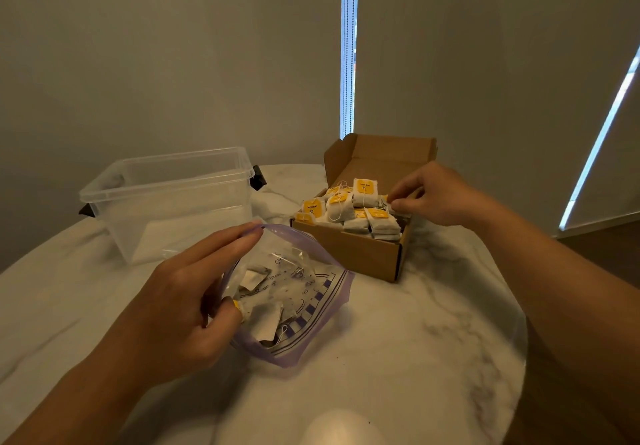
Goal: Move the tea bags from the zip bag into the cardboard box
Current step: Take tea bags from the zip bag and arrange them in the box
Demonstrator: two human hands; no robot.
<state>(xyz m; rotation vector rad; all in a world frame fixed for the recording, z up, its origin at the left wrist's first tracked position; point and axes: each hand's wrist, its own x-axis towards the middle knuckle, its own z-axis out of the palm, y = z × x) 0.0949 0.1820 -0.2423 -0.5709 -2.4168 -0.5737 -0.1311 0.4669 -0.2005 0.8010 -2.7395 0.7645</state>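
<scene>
A person's left hand [180,309] holds open the mouth of a clear zip bag [294,292] on a marble worktop [433,340], its fingers [225,247] pinching the purple rim while the thumb braces the near edge. A few tea bags [266,320] lie loose inside the thin film, which looks slippery and prone to collapse unless the rim is held. Beyond it, the right hand [433,199] reaches over the far right corner of the open cardboard box [349,247], fingertips [398,202] closed together among the packed tea bags there (whether they grip one cannot be told). The box is heaped nearly full, so most of the job seems done. Each sachet looks light, soft and easily crushed; the yellow tag [363,185] or the paper body is probably the safest hold, since the strings could snag. An empty clear plastic bin [166,199] stands behind, to the left.
</scene>
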